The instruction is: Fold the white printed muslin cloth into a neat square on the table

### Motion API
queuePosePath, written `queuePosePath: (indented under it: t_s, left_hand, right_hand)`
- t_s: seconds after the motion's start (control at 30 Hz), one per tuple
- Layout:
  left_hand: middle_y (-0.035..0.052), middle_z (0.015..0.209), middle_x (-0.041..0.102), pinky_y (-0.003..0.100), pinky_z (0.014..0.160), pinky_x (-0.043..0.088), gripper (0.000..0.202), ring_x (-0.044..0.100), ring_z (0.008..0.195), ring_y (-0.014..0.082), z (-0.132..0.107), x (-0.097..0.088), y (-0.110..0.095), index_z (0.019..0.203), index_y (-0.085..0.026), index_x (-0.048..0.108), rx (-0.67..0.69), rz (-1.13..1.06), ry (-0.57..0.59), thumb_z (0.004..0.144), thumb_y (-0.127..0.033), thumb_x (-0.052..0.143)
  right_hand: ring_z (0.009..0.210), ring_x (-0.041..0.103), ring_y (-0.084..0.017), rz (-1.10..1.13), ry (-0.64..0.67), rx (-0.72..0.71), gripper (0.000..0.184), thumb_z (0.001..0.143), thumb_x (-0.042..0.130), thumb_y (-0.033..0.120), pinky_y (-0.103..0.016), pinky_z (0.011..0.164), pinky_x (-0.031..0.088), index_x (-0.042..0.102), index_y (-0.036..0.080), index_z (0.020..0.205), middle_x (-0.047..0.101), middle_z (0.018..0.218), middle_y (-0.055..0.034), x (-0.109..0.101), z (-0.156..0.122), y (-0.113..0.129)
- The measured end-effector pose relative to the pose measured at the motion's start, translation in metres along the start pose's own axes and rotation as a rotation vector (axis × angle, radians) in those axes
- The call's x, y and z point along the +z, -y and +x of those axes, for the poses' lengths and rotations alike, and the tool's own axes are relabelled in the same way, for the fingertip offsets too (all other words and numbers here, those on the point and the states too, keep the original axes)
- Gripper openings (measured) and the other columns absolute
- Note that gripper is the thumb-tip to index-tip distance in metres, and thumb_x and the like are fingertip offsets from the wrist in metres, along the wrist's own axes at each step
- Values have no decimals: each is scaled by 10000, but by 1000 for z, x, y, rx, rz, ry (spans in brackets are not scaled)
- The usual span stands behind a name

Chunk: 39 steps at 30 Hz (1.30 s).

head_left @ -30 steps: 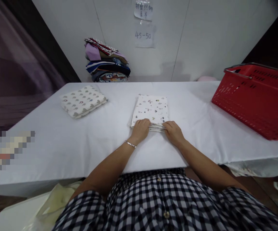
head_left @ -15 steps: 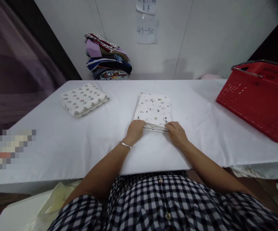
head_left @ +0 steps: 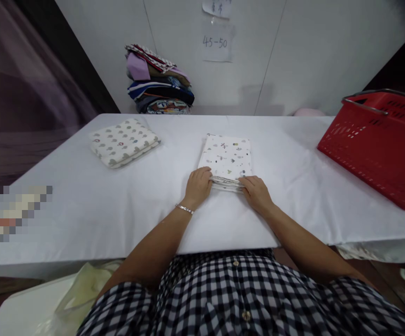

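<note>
A folded white cloth (head_left: 226, 156) with small scattered prints lies flat near the middle of the table (head_left: 146, 214), its layered near edge facing the person. The left hand (head_left: 198, 185) is at the near left corner, its grip closed on the layers with the fingers on top; the thumb's exact place is hard to make out. The right hand (head_left: 256, 192) has its grip clamped on the near right corner. Between the two hands the stacked folds show. A bracelet (head_left: 184, 208) circles the left wrist.

To the far left, well apart from the hands, a second folded cloth (head_left: 123, 142) with grey rounded motifs lies at a slant. A red basket (head_left: 373, 149) with a metal handle stands on the right side of the table. Beyond the far edge, left of centre, a pile of folded fabrics (head_left: 160, 84) rises against the wall (head_left: 303, 51), where a paper (head_left: 217, 43) reads "45-50".
</note>
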<state>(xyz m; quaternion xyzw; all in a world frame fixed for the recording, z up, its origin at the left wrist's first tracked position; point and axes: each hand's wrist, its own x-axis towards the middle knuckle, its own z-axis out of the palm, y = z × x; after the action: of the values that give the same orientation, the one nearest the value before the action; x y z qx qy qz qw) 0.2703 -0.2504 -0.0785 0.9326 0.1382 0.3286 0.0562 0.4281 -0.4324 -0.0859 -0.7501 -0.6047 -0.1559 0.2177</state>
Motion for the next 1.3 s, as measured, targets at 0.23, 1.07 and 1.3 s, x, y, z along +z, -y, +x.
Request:
queuePosePath:
  t_s: [0.23,1.07,1.3]
  left_hand:
    - [68,1175,564,409,940,366,243,434,1184,209,-4,-6,-14,848,-194,611,150,27,76,816,-53,416]
    - [41,1284,518,443,1027,295,267,358,1273,224,-3,-1,-18,844,-193,645,137,140,141,895,-172,385]
    - [53,1307,496,467,1068,251,252,317,1302,236,0,2,-20,826,-170,637,131,145,166,876,-145,391]
  right_hand:
    - [935,506,-232,15,11,33,278,857,445,171,-352,781,388,561,160,1110,617,1036,-94,1,0,-4]
    - [916,515,-217,14,-25,65,248,889,440,258,-331,780,383,569,162,1078,629,1012,-82,5,0,-3]
    - [926,514,-224,14,-9,75,251,880,440,246,-336,782,379,571,168,1080,626,1022,-85,6,0,-3]
